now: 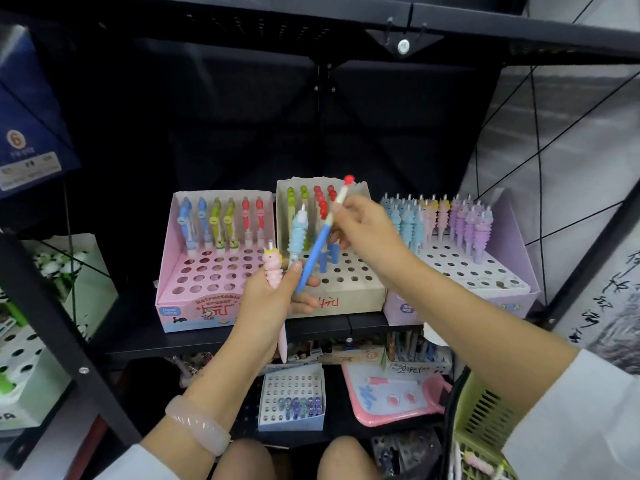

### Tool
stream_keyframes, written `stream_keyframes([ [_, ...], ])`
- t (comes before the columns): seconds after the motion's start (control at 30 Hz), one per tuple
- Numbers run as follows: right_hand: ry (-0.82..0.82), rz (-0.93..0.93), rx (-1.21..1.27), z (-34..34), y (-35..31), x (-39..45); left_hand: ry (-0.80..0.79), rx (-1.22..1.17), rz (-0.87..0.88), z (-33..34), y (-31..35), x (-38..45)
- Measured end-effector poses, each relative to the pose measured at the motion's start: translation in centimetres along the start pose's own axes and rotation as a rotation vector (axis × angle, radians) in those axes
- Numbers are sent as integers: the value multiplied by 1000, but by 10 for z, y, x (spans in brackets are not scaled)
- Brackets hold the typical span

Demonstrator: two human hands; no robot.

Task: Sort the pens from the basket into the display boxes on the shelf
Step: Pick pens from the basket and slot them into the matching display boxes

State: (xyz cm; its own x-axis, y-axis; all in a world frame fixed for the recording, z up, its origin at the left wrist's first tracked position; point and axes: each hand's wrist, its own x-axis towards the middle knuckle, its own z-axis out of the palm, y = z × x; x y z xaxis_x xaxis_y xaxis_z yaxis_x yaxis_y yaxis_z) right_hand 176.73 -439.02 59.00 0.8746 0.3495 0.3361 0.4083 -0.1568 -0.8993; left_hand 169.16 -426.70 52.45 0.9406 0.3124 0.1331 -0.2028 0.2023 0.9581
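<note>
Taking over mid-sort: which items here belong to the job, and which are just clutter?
Job: blue pen in right hand; pink pen in left hand; pink box, beige box, lilac box; basket.

Clutter: pink board, navy box.

Hands (360, 223) on blue pen (317, 252)

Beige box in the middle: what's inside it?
The beige box holds green pens and red pens in its back rows; front holes are empty. The right hand and blue pen cover part.
</note>
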Motion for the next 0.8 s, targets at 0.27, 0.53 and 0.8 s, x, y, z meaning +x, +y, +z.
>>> stream_keyframes([
  [0.27, 294, -113, -153, -49, 11, 26, 79, 86, 0, 4, -3, 9],
  [0.53, 103, -173, -368, -29, 28, 17, 78, 95, -22, 5, -7, 9],
  [0.8, 7, -165, -497, -23, 36, 16, 76, 80, -28, 8, -8, 8],
])
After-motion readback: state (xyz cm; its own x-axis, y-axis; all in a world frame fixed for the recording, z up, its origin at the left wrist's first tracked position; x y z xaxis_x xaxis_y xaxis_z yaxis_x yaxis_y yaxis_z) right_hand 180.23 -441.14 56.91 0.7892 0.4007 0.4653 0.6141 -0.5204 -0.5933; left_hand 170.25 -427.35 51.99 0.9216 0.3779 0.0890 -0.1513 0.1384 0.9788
